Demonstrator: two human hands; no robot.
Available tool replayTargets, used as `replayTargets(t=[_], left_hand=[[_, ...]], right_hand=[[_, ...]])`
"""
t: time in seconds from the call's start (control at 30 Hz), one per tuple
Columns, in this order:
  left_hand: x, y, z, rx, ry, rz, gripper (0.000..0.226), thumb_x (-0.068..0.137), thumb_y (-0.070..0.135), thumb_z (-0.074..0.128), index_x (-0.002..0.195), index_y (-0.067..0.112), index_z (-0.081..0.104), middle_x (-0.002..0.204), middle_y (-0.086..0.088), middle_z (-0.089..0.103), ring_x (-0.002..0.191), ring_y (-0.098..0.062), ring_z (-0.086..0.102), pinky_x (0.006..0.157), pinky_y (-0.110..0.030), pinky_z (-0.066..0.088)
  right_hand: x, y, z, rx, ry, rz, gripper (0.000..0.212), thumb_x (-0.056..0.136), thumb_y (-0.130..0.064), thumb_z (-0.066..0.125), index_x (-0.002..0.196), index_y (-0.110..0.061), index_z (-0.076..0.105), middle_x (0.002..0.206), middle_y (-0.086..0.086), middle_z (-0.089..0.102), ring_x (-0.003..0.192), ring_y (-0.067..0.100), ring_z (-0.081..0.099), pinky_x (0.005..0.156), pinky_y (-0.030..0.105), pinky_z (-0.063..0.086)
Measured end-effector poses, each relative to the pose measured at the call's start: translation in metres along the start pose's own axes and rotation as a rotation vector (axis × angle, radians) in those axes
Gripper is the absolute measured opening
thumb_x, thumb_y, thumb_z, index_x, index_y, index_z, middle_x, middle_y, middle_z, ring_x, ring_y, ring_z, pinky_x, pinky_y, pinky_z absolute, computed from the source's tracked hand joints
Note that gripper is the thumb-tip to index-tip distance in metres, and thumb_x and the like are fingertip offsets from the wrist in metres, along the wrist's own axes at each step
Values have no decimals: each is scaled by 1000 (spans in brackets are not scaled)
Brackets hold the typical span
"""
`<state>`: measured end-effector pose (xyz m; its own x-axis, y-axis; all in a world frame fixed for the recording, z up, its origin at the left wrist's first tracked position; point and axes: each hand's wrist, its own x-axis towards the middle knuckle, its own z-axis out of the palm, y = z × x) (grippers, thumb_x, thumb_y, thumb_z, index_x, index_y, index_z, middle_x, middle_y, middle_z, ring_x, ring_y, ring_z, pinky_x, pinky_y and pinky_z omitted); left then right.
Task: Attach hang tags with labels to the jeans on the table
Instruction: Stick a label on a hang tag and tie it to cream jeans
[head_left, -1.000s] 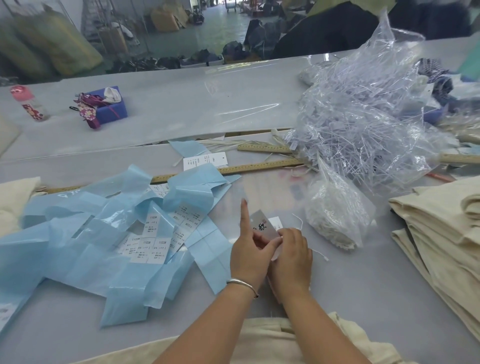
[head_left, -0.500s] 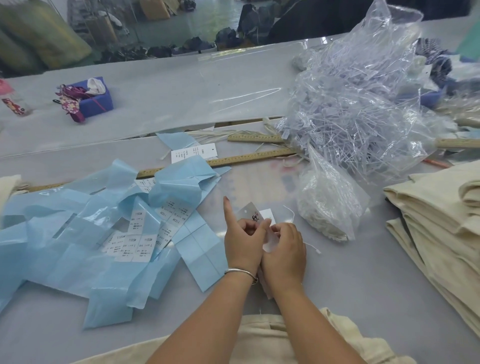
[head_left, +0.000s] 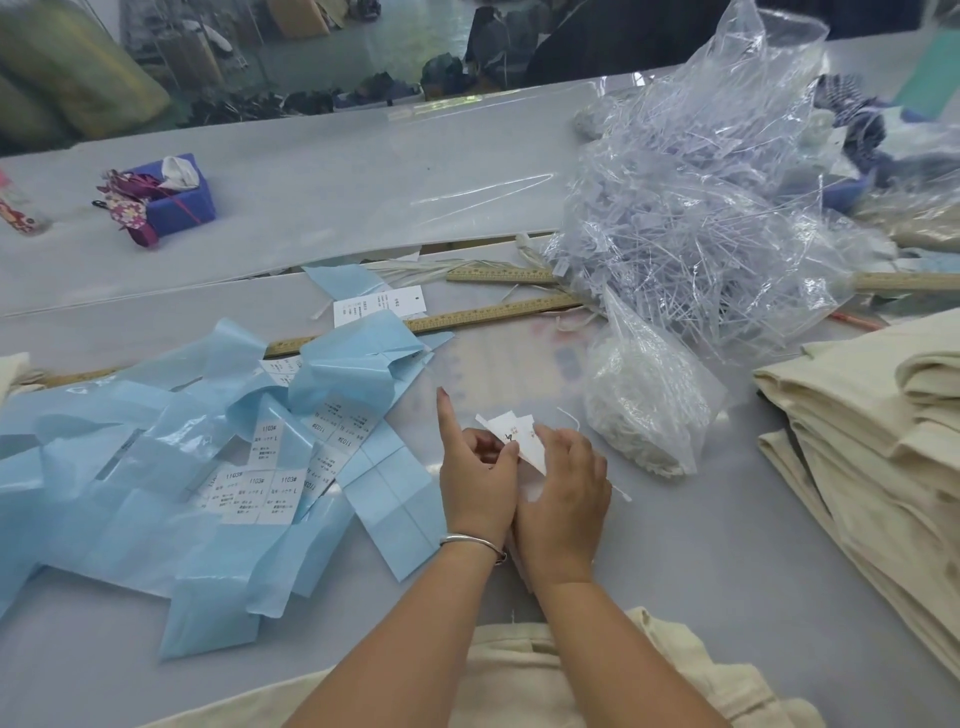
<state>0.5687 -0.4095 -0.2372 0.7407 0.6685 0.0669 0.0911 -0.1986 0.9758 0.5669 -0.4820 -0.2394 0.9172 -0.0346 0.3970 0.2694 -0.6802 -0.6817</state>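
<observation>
Both hands (head_left: 524, 478) pinch hang tag (head_left: 514, 434) — close grip.

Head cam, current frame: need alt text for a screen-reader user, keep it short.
Two hands meet over a grey table: the left hand and right hand together hold a small white hang tag. Blue label sheets lie to the left, a clear bag of plastic fasteners behind, and folded cream jeans stacked on the right.

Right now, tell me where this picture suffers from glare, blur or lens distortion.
Head view: glare streaks on the clear table cover and on the plastic bag of tag pins; wide-angle bending curves the wooden rulers and table edges; the background past the table is soft and smeared; both hands and the hang tag are sharp.
</observation>
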Motion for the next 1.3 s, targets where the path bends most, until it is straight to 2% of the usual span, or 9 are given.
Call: replayTargets(t=[0.23, 0.43, 0.57, 0.63, 0.73, 0.87, 0.97, 1.13, 1.3], left_hand=[[-1, 36, -18, -17, 37, 104, 91, 85, 9, 66, 153, 34, 11, 69, 2, 61, 67, -9, 61, 69, -24, 51], [-27, 61, -67, -61, 68, 227, 106, 75, 31, 81, 153, 29, 8, 107, 7, 57, 100, -6, 58, 79, -19, 50], [-46, 85, -102, -41, 60, 253, 107, 71, 41, 75, 148, 42, 1, 128, 7, 59, 117, -1, 54, 93, -24, 45], [-57, 96, -115, -50, 36, 260, 105, 76, 30, 77, 144, 48, 0, 113, 8, 68, 104, -2, 62, 89, -20, 47], [-79, 105, -131, -80, 11, 245, 107, 82, 5, 73, 151, 39, -1, 80, 4, 72, 74, -11, 68, 71, -18, 52], [-126, 108, -148, -187, -2, 169, 103, 84, -2, 69, 147, 45, 1, 69, -7, 66, 65, -18, 62, 68, -32, 55], [-165, 99, -160, -174, -29, 125, 103, 83, -2, 70, 146, 47, 5, 63, -2, 60, 59, -12, 56, 65, -27, 51], [-212, 93, -182, -227, -74, 34, 100, 70, 23, 76, 144, 48, 14, 55, 6, 46, 55, -11, 43, 63, -28, 43], [-231, 102, -196, -329, -84, -81, 98, 81, 1, 74, 151, 33, 15, 58, 1, 51, 59, -14, 46, 68, -31, 43]], right_hand=[[16, -12, -15, -27, 94, -97, 13, 71, -6, 80, 76, -16, 73, 74, -3, 69, 72, 28, 59, 71, 35, 33], [40, -38, -48, 828, -25, 397, 24, 81, -7, 74, 67, -27, 73, 69, -8, 68, 64, 11, 56, 67, 27, 49], [36, -65, -81, 1135, -206, 406, 26, 77, 4, 73, 68, -21, 75, 70, -2, 72, 66, 9, 64, 66, 19, 53], [23, -77, -99, 1143, -339, 334, 24, 76, 5, 73, 83, -18, 74, 73, 8, 73, 67, 15, 67, 65, 23, 54], [-6, -88, -123, 1094, -480, 247, 52, 83, 1, 69, 124, -30, 63, 73, 18, 69, 67, 19, 64, 66, 31, 57], [-51, -96, -158, 1115, -579, 207, 44, 85, 8, 62, 110, -28, 74, 78, -5, 70, 75, 14, 65, 72, 25, 55], [-82, -92, -181, 1065, -732, 271, 43, 81, 13, 63, 111, -17, 72, 107, 3, 74, 97, 17, 70, 78, 28, 57], [-119, -79, -209, 1060, -822, 420, 54, 73, 20, 65, 120, -7, 63, 108, 13, 72, 98, 23, 69, 78, 31, 56], [-145, -78, -226, 1104, -812, 473, 71, 63, 27, 65, 126, -4, 57, 106, 15, 72, 97, 25, 67, 81, 34, 54]])
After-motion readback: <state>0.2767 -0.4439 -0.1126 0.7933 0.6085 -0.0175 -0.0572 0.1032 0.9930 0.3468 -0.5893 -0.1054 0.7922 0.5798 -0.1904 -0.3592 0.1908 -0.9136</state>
